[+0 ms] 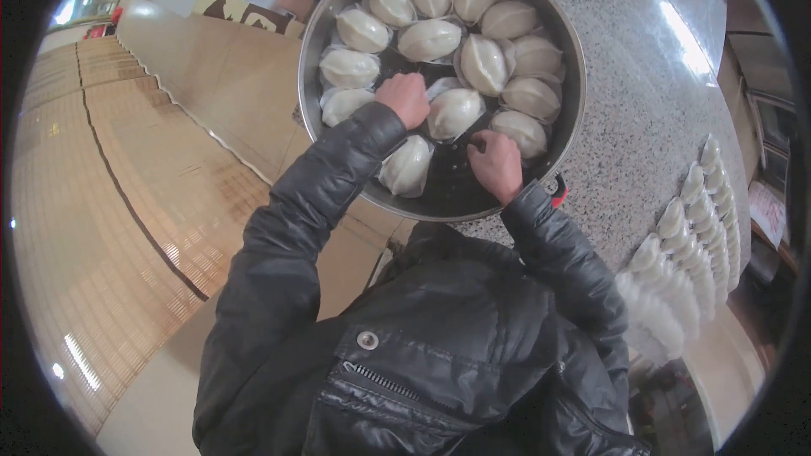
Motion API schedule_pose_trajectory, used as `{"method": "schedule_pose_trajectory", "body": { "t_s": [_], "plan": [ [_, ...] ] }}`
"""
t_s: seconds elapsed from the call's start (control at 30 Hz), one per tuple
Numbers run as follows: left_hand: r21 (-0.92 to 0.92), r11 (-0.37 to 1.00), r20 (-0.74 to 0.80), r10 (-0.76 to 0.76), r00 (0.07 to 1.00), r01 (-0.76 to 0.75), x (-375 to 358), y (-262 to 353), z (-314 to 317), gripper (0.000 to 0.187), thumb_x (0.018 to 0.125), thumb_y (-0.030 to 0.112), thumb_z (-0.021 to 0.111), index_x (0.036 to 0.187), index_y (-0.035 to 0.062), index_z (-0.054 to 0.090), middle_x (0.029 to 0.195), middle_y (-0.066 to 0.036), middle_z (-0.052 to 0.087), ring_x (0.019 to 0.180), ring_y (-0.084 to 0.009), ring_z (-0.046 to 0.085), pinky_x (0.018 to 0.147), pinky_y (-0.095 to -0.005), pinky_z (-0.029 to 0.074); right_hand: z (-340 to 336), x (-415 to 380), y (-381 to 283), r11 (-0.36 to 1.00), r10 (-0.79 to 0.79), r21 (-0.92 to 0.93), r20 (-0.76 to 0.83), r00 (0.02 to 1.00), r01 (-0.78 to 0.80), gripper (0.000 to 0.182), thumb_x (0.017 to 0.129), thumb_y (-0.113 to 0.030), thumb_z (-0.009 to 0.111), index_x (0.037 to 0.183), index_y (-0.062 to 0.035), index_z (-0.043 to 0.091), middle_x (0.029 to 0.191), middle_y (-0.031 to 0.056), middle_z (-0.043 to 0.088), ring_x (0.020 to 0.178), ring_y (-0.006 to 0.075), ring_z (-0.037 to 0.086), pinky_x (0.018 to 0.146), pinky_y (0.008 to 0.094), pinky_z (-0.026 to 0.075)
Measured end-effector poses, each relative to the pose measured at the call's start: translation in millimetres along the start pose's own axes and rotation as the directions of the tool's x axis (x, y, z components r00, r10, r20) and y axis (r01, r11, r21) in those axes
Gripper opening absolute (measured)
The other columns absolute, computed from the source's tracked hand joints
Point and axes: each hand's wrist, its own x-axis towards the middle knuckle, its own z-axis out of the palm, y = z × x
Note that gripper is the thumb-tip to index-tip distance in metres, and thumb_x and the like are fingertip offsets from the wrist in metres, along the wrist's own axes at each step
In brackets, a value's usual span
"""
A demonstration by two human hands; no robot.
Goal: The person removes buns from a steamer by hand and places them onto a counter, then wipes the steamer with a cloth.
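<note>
While your left hand rests curled on a dumpling mid-tray, grip unclear, your right hand presses bent fingers, holding nothing discernible, onto the steamer tray floor beside another dumpling.

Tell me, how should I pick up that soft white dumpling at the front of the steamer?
Judging by its shape, hold the front dumpling gently by its two long sides, coming down from above. It lies flat on the steamer tray, with a seam along its top. The left hand and right hand sit either side.
</note>
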Motion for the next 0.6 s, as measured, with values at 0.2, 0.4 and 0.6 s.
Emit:
{"method": "schedule_pose_trajectory", "body": {
  "t_s": [0.2, 0.4, 0.6],
  "plan": [
    [-0.051, 0.994, 0.172, -0.087, 0.981, 0.097, -14.3, -17.8, 5.7, 0.028, 0.086, 0.015, 0.048, 0.096, -0.0043, 0.065, 0.1, -0.026, 0.066, 0.094, -0.0458, 0.062, 0.08, -0.0516, 0.049, 5.3, 14.1, -2.9, 0.999, -0.007, 0.038, -0.049, 0.999, 0.009, 0.035, 0.078, -0.024, 0.061, 0.106, -0.0032, 0.07, 0.102, 0.0176, 0.071, 0.099, 0.0378, 0.065, 0.086, 0.0439, 0.048],
    [-0.092, 0.995, 0.071, -0.039, 0.997, 0.046, -9.2, -29.1, 15.4, 0.018, 0.087, 0.019, 0.051, 0.08, 0.0045, 0.059, 0.088, -0.02, 0.066, 0.085, -0.0417, 0.061, 0.071, -0.0497, 0.045, 16.2, 29.4, -12.7, 0.997, 0.012, -0.082, -0.024, 1.0, -0.014, 0.029, 0.076, -0.028, 0.063, 0.087, -0.002, 0.062, 0.09, 0.0231, 0.067, 0.091, 0.0466, 0.061, 0.076, 0.0519, 0.048],
    [-0.115, 0.993, 0.029, -0.02, 0.999, 0.023, -10.1, -26.5, 12.3, 0.016, 0.089, 0.015, 0.051, 0.075, 0.0073, 0.055, 0.08, -0.015, 0.064, 0.077, -0.0376, 0.06, 0.067, -0.0468, 0.045, 17.5, 31.3, -18.5, 0.995, 0.018, -0.094, -0.004, 1.0, -0.019, 0.028, 0.077, -0.024, 0.061, 0.088, 0.0023, 0.061, 0.091, 0.0255, 0.066, 0.09, 0.0482, 0.06, 0.074, 0.0531, 0.048]
  ]
}}
